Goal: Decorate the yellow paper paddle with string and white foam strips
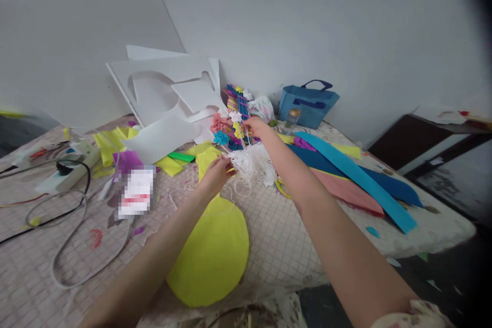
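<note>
A tangle of white string (251,166) lies on the table in front of a bunch of colourful crepe flowers (226,125). At the tangle's left edge is my left hand (218,173), its fingers bent and closed near the strands; what they pinch is too small to name. My right hand (254,127) reaches to the right side of the flowers, fingers closed around something hidden beside thin white strands or sticks. Below my left hand, a large yellow rounded piece (215,251) rests flat on the table.
White cut boards (154,92) lean at the back left. A power strip (69,169) with looping cables sits left. A blue bag (307,105) and glass jar (292,117) stand at the back. Blue and pink strips (357,182) lie right; a green cutter-like item (181,157) lies left of centre.
</note>
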`<state>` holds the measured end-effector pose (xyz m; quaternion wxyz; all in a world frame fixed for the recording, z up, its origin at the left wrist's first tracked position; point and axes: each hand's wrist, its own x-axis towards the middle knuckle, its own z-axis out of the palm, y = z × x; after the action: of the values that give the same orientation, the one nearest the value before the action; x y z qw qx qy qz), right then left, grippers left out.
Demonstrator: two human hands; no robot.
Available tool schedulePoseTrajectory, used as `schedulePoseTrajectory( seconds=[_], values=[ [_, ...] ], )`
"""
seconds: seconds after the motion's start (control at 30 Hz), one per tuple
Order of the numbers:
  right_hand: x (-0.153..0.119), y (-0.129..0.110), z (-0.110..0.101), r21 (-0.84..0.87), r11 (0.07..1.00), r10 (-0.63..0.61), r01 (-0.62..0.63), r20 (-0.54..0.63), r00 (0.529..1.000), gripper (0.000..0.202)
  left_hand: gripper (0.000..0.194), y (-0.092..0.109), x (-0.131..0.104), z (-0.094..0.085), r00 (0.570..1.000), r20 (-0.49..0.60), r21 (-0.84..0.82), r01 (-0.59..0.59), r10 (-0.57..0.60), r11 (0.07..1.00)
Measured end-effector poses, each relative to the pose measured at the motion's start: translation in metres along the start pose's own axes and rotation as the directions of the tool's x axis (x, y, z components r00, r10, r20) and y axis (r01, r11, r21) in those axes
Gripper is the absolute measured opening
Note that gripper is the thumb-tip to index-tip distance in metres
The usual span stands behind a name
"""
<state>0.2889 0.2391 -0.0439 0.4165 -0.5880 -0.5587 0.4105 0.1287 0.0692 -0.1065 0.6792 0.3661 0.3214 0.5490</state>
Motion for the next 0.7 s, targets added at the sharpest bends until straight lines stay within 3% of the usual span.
schedulePoseTrajectory(
  seconds=[0.13, 0.23, 0.33, 0.4, 0.47, 0.53, 0.57, 0.63, 0.7],
  values=[
    [0.013, -0.037, -0.018, 0.176, 0.958, -0.214, 0.227, -0.089, 0.973, 0.023, 0.023, -0.003, 0.001, -0.005, 0.999, -0.037, 0.008, 0.027, -0.027, 1.0],
    [0.012, -0.056, -0.039, 0.287, 0.862, -0.402, 0.418, -0.117, 0.908, 0.028, 0.026, -0.002, 0.002, -0.007, 0.998, -0.062, 0.012, 0.033, -0.032, 0.999],
    [0.0, -0.059, -0.064, 0.291, 0.789, -0.537, 0.541, -0.099, 0.837, 0.031, 0.028, 0.0, 0.002, -0.008, 0.996, -0.081, 0.017, 0.034, -0.032, 0.999],
    [-0.011, -0.053, -0.079, 0.163, 0.832, -0.53, 0.53, -0.046, 0.847, 0.032, 0.029, 0.002, 0.002, -0.009, 0.996, -0.088, 0.026, 0.036, -0.033, 0.999],
    [-0.024, -0.043, -0.09, -0.098, 0.887, -0.452, 0.451, 0.017, 0.892, 0.025, 0.031, 0.005, 0.003, -0.009, 0.996, -0.087, 0.038, 0.034, -0.031, 0.999],
    [-0.04, -0.031, -0.094, -0.401, 0.831, -0.419, 0.385, 0.004, 0.908, 0.012, 0.033, 0.01, 0.003, -0.008, 0.997, -0.08, 0.048, 0.025, -0.021, 0.999],
    [-0.05, -0.026, -0.093, -0.513, 0.769, -0.449, 0.381, -0.011, 0.893, 0.009, 0.033, 0.013, 0.004, -0.006, 0.997, -0.075, 0.053, 0.02, -0.016, 0.998],
    [-0.072, -0.016, -0.083, -0.59, 0.67, -0.543, 0.451, 0.026, 0.839, 0.006, 0.033, 0.018, 0.006, -0.002, 0.998, -0.06, 0.064, 0.011, -0.007, 0.998],
    [-0.094, -0.009, -0.067, -0.457, 0.678, -0.541, 0.576, 0.22, 0.811, 0.011, 0.032, 0.023, 0.008, 0.004, 0.999, -0.041, 0.08, 0.007, -0.004, 0.997]
  ],
)
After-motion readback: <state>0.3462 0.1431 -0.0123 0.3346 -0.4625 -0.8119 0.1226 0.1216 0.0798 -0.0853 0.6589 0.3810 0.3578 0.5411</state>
